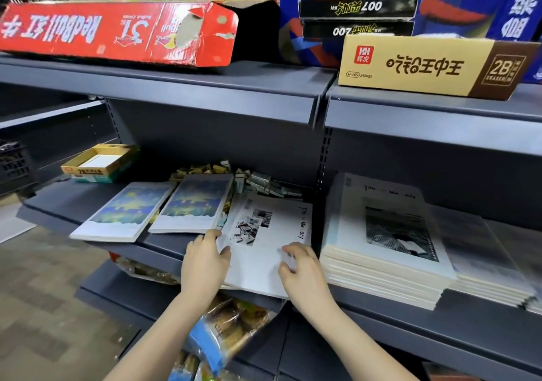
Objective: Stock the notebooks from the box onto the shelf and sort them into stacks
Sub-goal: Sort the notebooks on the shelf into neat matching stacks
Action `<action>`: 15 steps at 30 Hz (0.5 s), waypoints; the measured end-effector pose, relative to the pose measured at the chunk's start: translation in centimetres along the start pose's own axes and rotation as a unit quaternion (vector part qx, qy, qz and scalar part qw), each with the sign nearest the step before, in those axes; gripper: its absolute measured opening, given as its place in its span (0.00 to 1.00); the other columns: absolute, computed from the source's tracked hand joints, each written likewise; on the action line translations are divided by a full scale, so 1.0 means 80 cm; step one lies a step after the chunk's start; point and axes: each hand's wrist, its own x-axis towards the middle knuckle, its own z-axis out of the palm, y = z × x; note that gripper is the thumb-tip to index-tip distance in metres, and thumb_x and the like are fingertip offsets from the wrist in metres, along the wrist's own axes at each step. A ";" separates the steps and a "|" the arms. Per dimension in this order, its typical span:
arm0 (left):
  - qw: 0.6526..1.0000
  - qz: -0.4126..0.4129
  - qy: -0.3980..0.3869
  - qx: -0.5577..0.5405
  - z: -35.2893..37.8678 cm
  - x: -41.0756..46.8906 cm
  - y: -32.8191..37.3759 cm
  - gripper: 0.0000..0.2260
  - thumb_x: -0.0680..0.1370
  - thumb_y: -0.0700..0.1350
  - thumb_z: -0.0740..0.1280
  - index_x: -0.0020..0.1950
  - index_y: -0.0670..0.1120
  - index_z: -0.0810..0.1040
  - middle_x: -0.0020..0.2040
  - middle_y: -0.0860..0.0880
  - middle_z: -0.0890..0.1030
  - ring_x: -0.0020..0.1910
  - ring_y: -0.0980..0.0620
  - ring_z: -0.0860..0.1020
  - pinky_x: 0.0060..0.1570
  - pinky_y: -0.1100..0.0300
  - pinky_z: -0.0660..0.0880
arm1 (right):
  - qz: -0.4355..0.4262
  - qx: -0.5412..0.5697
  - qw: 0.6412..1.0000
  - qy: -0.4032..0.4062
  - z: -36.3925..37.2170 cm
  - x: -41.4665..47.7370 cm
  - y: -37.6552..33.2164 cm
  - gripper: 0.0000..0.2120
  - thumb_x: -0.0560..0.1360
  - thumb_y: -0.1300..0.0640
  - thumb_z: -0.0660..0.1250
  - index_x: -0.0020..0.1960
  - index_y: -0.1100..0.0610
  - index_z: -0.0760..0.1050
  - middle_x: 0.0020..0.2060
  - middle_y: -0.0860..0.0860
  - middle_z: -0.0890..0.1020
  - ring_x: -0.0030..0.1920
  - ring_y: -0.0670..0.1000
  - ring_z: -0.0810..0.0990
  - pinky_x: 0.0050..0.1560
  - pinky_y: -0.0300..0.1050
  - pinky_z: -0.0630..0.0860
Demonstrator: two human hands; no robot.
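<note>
White notebook (264, 251) lies on the grey shelf (67, 201), its near end sticking out over the edge. The stack of notebooks (390, 234) beside it is blurry. The left hand (205, 259) holds its left side, thumb on top. The right hand (302, 267) has bent fingers on the cover, too blurry to tell if they grip.

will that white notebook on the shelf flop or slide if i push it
Probably fairly stiff: the white notebook overhangs the front of the shelf without drooping. It looks thin, so it is likely light. Its smooth cover may slide easily on the metal, so push gently.
</note>
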 end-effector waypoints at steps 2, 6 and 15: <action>0.999 -0.023 -0.014 -0.040 -0.004 0.004 0.004 0.18 0.77 0.45 0.64 0.66 0.43 0.71 0.59 0.42 0.77 0.57 0.42 0.75 0.51 0.52 0.73 | 0.006 0.011 1.000 0.000 0.001 0.000 -0.002 0.17 0.77 0.61 0.59 0.66 0.57 0.71 0.66 0.50 0.67 0.64 0.47 0.69 0.52 0.25 0.58; 0.983 -0.084 -0.093 -0.131 -0.017 0.016 0.017 0.13 0.78 0.42 0.64 0.61 0.39 0.74 0.52 0.43 0.80 0.53 0.42 0.77 0.46 0.58 0.70 | 0.017 0.044 0.999 0.002 -0.002 0.000 -0.003 0.16 0.77 0.62 0.59 0.64 0.56 0.72 0.63 0.48 0.69 0.64 0.47 0.69 0.49 0.22 0.59; 0.850 -0.232 -0.181 -0.437 -0.041 0.021 0.003 0.04 0.79 0.37 0.62 0.52 0.43 0.73 0.47 0.44 0.78 0.41 0.48 0.76 0.34 0.54 0.73 | 0.050 0.151 0.987 -0.019 -0.020 -0.004 -0.017 0.17 0.77 0.63 0.58 0.64 0.53 0.70 0.64 0.48 0.68 0.59 0.44 0.68 0.51 0.31 0.64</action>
